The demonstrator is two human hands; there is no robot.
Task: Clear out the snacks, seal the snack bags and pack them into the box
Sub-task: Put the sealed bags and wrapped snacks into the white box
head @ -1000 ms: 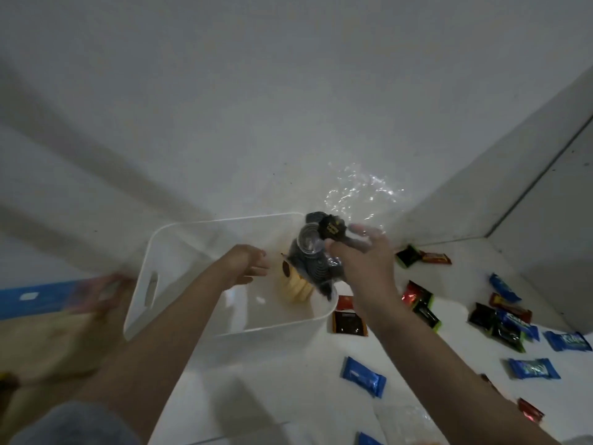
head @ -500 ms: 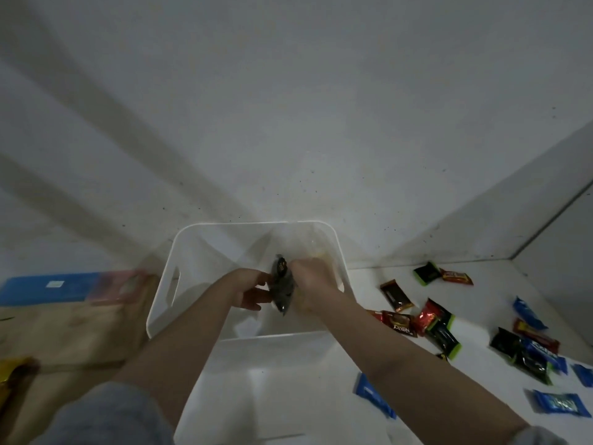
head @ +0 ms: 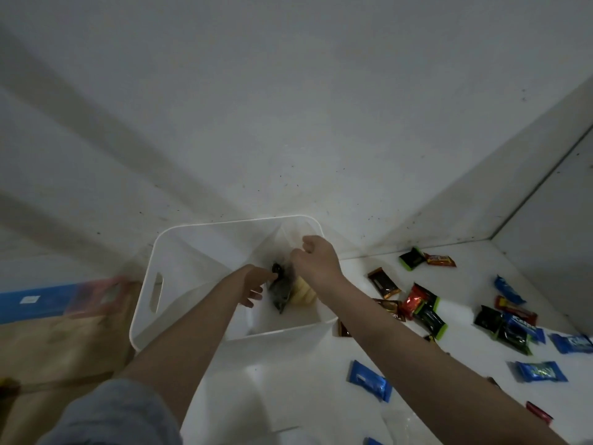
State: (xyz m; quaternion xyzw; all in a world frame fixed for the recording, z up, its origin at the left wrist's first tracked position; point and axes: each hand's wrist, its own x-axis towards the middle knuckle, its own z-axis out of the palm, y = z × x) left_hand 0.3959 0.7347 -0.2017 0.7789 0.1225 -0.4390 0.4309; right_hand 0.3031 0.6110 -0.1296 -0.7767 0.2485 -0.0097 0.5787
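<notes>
A white plastic box [head: 179, 231] with a handle slot stands on the white table by the wall. Inside it, near the right wall, lies a clear snack bag [head: 284, 292] holding dark and yellow snacks. My left hand [head: 256, 282] reaches into the box, and its thumb and fingertips touch the dark top of the bag. My right hand [head: 317, 260] hovers just above the bag with curled fingers that pinch the bag's clear upper film.
Loose wrapped snacks lie on the table right of the box: a brown one [head: 383, 282], green-black ones [head: 430, 319], a red one [head: 439, 260], blue ones [head: 369, 379]. A clear plastic bag [head: 398, 425] lies at the bottom edge. A brown surface [head: 64, 342] is left.
The snack bag has come down from above the box rim into the box. My left hand has moved onto the bag, and my right hand now sits higher on the film.
</notes>
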